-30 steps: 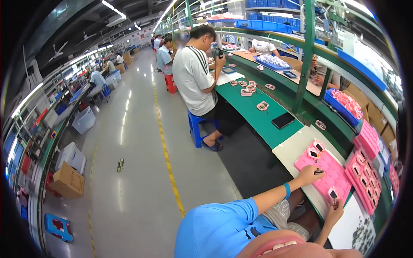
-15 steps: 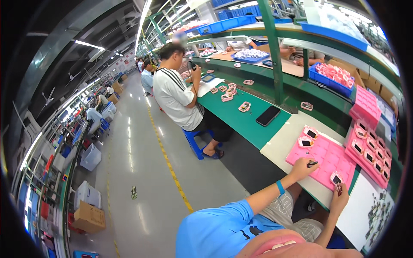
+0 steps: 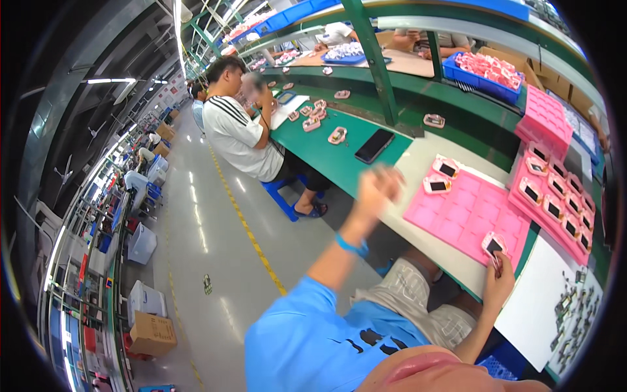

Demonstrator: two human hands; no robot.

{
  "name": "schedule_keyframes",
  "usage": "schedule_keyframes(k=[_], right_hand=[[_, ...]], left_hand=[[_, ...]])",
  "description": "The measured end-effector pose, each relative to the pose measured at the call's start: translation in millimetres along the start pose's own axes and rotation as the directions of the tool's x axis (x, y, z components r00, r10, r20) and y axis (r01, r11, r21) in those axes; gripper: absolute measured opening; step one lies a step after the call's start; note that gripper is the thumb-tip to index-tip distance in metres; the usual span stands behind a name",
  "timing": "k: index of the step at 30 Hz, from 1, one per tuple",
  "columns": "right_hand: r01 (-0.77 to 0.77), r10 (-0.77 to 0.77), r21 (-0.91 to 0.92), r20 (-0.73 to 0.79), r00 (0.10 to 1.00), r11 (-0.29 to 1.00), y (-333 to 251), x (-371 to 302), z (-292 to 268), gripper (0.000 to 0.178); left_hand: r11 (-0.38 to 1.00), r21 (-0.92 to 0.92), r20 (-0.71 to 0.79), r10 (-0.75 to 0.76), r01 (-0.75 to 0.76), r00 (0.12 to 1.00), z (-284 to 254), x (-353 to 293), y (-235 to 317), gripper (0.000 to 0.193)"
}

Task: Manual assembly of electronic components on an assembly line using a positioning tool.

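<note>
With the left hand (image 3: pixel 380 188) swung off the tray (image 3: pixel 456 214) toward ten o'clock, grip blurred beyond telling, the pink case (image 3: pixel 494 244) at its five o'clock is left to the right hand (image 3: pixel 501 277), pinching a tool (image 3: pixel 495 259).

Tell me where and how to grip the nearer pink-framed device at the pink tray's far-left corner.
Likely best: pinch the nearer device by its left and right edges, from above and the near side. It lies flat, dark screen up, and the other device sits close beyond.
</note>
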State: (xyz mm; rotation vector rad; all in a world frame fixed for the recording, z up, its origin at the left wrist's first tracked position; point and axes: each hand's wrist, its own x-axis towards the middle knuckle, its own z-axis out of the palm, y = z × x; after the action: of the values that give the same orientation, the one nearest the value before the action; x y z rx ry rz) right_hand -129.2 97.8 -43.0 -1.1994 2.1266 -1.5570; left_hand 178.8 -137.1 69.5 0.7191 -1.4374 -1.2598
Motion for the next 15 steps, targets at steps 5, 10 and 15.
schedule_keyframes(k=[5, 10, 15], right_hand=[[0.061, -0.061, -0.003, -0.011, 0.998, 0.998, 4.7, 2.7, 2.5, 0.026], [0.011, -0.007, 0.054, -0.06, 0.998, 0.998, 14.2, 2.4, -0.8, 0.022], [0.022, -0.023, 0.074, 0.011, 1.0, 0.997, -1.3, 0.5, 4.1, 0.021]], left_hand=[[0.863, 0.492, -0.106, 0.189, -0.114, 0.976, -132.4, 154.8, 128.2, 0.065], [0.557, 0.825, -0.256, 0.217, 0.096, 0.942, -204.5, 246.5, 177.3, 0.066], [0.397, 0.896, -0.314, 0.249, 0.2, 0.916, -280.1, 254.2, 241.4, 0.114]])
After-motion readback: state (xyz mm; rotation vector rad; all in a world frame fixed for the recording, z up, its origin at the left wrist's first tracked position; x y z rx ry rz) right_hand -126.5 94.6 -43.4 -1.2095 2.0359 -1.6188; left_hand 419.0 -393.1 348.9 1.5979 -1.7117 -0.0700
